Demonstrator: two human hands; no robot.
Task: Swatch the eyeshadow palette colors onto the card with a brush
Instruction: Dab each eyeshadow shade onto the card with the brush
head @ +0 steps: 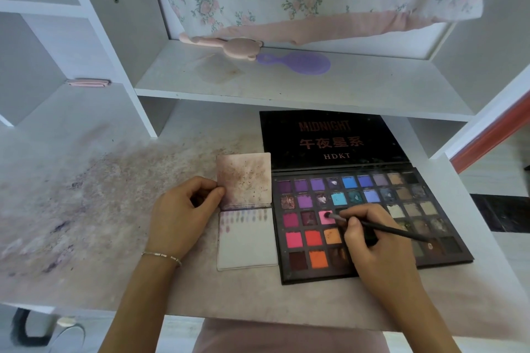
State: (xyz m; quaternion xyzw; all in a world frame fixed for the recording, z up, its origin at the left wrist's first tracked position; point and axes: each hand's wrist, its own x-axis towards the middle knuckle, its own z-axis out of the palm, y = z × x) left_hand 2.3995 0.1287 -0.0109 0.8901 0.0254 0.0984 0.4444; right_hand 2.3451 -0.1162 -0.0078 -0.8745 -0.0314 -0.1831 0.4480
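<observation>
Right grip around brush

Palette lid: "MIDNIGHT", "午夜星系", "HDKT".

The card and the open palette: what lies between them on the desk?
Nothing. In the head view the card lies close beside the palette, with only a thin strip of stained desk between them.
</observation>
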